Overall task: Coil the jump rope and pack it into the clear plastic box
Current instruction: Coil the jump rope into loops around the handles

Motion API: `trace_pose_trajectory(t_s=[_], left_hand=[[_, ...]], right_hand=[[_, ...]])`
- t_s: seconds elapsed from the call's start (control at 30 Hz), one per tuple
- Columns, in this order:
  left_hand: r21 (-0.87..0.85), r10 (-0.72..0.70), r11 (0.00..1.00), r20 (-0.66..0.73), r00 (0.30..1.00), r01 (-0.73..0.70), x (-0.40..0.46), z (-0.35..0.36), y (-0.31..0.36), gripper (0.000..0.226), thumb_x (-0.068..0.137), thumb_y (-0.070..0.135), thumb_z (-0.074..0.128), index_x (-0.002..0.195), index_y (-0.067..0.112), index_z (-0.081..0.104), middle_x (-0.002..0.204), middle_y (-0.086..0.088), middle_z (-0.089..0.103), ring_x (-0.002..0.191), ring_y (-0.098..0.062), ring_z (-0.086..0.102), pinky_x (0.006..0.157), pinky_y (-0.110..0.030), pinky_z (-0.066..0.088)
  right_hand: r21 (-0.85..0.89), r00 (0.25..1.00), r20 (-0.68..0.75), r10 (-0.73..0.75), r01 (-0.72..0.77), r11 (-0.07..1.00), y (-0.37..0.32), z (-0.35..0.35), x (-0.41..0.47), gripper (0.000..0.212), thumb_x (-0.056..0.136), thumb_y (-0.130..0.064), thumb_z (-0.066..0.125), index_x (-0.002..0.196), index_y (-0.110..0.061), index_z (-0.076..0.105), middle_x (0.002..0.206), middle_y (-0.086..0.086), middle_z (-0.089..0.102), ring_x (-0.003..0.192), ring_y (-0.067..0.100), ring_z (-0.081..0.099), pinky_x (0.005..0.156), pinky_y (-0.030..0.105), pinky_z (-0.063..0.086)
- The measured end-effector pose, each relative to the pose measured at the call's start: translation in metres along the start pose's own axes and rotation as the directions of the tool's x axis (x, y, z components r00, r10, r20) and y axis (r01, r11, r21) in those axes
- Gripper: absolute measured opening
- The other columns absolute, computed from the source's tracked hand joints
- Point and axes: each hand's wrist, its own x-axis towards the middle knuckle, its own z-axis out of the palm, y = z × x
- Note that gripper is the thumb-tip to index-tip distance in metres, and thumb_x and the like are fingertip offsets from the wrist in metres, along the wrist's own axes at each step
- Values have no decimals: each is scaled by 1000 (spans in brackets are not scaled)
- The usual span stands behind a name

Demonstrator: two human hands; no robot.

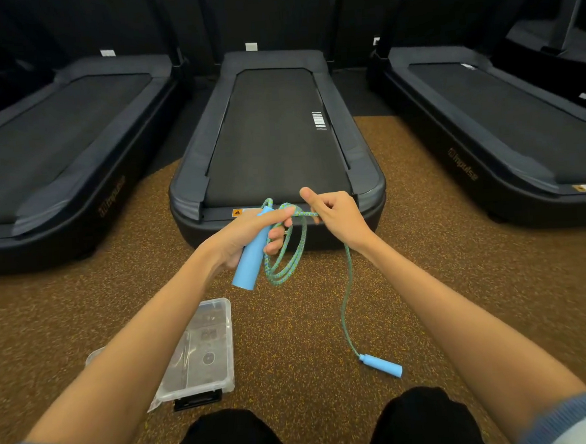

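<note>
blue handles [251, 255] two, rope [345, 297] one, box [203, 354] one

Half-coiled jump rope [286, 253] above open clear box [204, 357].

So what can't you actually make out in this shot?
All from the head view:
- How many loops of rope hang from the left hand: strands overlap.
- What lies inside the clear plastic box: the left forearm crosses it and the plastic blurs its contents.
- The right hand fingertips on the rope: curled out of sight.
- The orange sticker on the treadmill: too small to read.
</note>
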Motion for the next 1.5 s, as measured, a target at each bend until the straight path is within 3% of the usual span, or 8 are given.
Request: trace_pose_trajectory(t_s=[0.07, 0.43, 0.6, 0.77, 0.97, 1.1, 1.3, 1.5], left_hand=[[-38, -9, 999, 15, 1000, 10, 0, -1, 1, 26, 86, 32, 58, 70, 13, 52, 44, 6, 38, 33, -7, 38, 38, -17, 33], [-176, -61, 982, 83, 995, 75, -6, -2, 4, 33, 86, 34, 53, 59, 16, 48, 40, 7, 35, 29, -6, 34, 32, -16, 30], [-329, 23, 944, 93, 995, 9, -8, -5, 11, 36, 83, 35, 51, 51, 19, 51, 37, 9, 34, 27, -4, 32, 30, -14, 28], [-478, 172, 872, 94, 981, -107, -6, -22, 20, 28, 67, 35, 74, 54, 20, 54, 36, 8, 38, 28, -2, 37, 31, -13, 31], [-622, 318, 749, 37, 947, -227, -7, -50, 31, 26, 70, 30, 75, 57, 20, 56, 36, 8, 42, 30, -3, 40, 34, -12, 33], [-645, 326, 678, -167, 930, -353, -10, -65, 39, 29, 85, 31, 56, 58, 19, 54, 37, 8, 41, 31, -4, 39, 35, -11, 31], [-496, 203, 790, -343, 917, -360, -7, -55, 33, 32, 96, 37, 48, 69, 20, 51, 45, 9, 45, 38, -2, 45, 43, -12, 42], [-368, 175, 880, -336, 925, -300, -5, -43, 22, 26, 93, 36, 54, 74, 18, 59, 55, 8, 54, 47, -5, 52, 46, -15, 46]], right_hand=[[-18, 1000, -9, 18, -18, 1000, 4, 1, -1, 63, 96, -46, 50, 43, -14, 41, 37, -8, 33, 39, 4, 31, 49, 14, 28], [-44, 998, -32, 60, -62, 997, 21, 5, -10, 62, 97, -45, 48, 43, -16, 37, 33, -8, 28, 37, 5, 32, 50, 14, 30], [-53, 994, -42, 103, -105, 993, 32, 2, -17, 60, 98, -43, 47, 47, -13, 40, 37, -8, 29, 38, 4, 32, 49, 16, 28], [-85, 984, -13, 176, -177, 981, 48, 1, -27, 58, 98, -46, 45, 49, -16, 40, 42, -9, 31, 39, 3, 30, 47, 18, 24], [-126, 962, 58, 267, -258, 958, 66, -4, -42, 56, 97, -53, 39, 54, -17, 41, 48, -6, 34, 43, 6, 30, 50, 25, 26], [-107, 949, 142, 283, -270, 957, 82, -7, -53, 54, 92, -62, 38, 57, -21, 42, 49, -11, 36, 49, 10, 34, 56, 27, 29], [-71, 950, 284, 128, -112, 991, 72, 0, -61, 30, 98, -33, 50, 73, -19, 57, 59, -11, 44, 50, -1, 36, 54, 16, 30], [-62, 938, 344, 45, -26, 998, 35, 10, -57, 23, 91, -37, 62, 79, -19, 70, 64, -12, 57, 58, 0, 41, 60, 16, 33]])
